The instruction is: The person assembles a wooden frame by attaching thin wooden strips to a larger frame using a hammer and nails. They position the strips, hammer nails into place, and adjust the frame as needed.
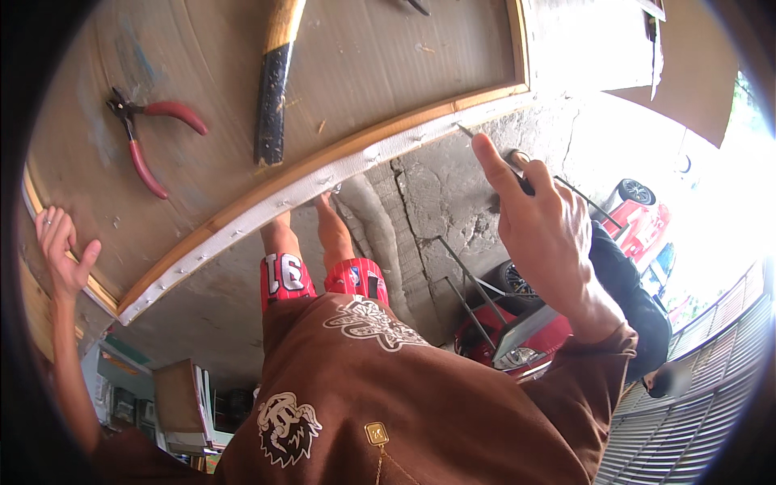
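Holding tool [466, 131] by frame edge [347, 166] (room around).

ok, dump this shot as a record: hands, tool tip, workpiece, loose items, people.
left hand: open, at frame left side
right hand: gripping thin tool
tool tip: at white strip, contact unclear
workpiece: wooden frame, white strip along near edge, dotted with small fasteners
on panel: red-handled pliers, black-ended wooden handle
people: co-worker at right
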A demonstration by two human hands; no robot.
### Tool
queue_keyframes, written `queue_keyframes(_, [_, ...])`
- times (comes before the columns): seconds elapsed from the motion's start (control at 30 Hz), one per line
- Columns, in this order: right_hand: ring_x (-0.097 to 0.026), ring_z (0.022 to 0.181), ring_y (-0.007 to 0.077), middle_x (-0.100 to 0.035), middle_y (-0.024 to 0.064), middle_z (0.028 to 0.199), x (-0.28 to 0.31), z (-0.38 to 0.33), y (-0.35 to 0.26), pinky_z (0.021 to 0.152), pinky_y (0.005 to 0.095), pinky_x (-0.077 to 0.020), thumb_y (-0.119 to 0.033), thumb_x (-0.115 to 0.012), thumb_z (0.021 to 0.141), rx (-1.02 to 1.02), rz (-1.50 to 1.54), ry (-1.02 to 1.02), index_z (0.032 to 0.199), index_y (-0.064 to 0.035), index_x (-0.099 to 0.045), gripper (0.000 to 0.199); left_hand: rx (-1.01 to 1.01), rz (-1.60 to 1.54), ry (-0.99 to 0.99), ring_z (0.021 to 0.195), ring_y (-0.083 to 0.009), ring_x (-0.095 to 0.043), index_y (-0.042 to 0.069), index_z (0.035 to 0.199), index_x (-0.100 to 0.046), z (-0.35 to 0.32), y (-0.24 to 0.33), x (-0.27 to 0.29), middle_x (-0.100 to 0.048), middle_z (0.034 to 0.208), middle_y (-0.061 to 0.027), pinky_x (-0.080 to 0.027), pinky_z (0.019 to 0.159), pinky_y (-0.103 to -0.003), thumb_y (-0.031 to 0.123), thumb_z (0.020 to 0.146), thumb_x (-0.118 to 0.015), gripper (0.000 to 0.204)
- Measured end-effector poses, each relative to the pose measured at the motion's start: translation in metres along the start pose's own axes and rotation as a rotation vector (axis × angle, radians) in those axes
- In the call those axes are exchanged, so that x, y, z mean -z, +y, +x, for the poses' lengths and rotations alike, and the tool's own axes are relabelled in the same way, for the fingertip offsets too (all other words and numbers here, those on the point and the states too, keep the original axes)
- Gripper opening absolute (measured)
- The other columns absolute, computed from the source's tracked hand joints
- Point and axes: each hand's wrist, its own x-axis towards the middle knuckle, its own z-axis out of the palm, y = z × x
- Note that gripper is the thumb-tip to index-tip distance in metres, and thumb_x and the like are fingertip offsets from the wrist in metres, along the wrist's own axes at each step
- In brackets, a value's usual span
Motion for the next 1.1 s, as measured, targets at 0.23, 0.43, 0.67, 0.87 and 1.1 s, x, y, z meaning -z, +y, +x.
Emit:
queue_keyframes(0.23, [-0.053,0.048,0.0159,-0.053,0.0095,0.069,0.032,0.032,0.023,0.041,0.0318,-0.0446,-0.004,-0.052,0.086,-0.097,0.361,-0.493,0.141,-0.0192,-0.043,0.058,0.014,-0.036,0.032,0.063,-0.0296,-0.032,0.007,0.061,-0.03,-0.007,0.011,-0.001,-0.026,0.063,-0.0089,-0.031,0.074,-0.043,0.049,0.077,-0.064,0.056])
queue_keyframes(0.43, [-0.035,0.043,0.0049,-0.045,-0.0013,0.062,0.052,0.051,0.009,0.037,0.0212,-0.031,-0.009,-0.046,0.096,-0.975,1.345,-0.845,0.135,-0.0103,-0.051,0.04,0.041,-0.059,0.053,0.064,-0.03,-0.032,0.007,0.061,-0.03,-0.015,0.018,-0.005,-0.027,0.063,-0.0096,-0.032,0.074,-0.044,0.052,0.077,-0.063,0.057])
queue_keyframes(0.67, [-0.044,0.052,0.0125,-0.051,0.0151,0.061,-0.037,-0.005,-0.003,0.053,0.0249,-0.0406,0.005,-0.051,0.09,-0.191,0.817,-0.002,0.133,-0.0073,-0.052,0.045,0.013,-0.034,0.031,0.066,-0.0321,-0.033,0.006,0.061,-0.032,-0.02,0.01,-0.005,-0.028,0.065,-0.011,-0.034,0.078,-0.048,0.054,0.078,-0.061,0.058])
queue_keyframes(0.87, [-0.042,0.055,0.01,-0.048,0.0061,0.065,-0.143,-0.001,-0.026,0.052,0.0232,-0.0404,0.014,-0.047,0.086,-0.129,1.166,0.515,0.136,-0.0025,-0.047,0.053,0.008,-0.004,0.048,0.066,-0.0327,-0.034,0.005,0.063,-0.032,-0.021,-0.008,-0.009,-0.027,0.066,-0.0113,-0.035,0.08,-0.05,0.053,0.081,-0.059,0.058])
queue_keyframes(1.1, [-0.048,0.057,0.0136,-0.054,0.0085,0.068,-0.193,0.045,-0.043,0.056,0.0229,-0.0439,0.014,-0.053,0.082,-0.049,1.224,0.935,0.129,-0.0002,-0.053,0.049,-0.083,0.113,0.017,0.063,-0.0292,-0.031,0.005,0.063,-0.03,0.009,-0.011,-0.006,-0.025,0.065,-0.0093,-0.034,0.077,-0.044,0.05,0.083,-0.058,0.057])
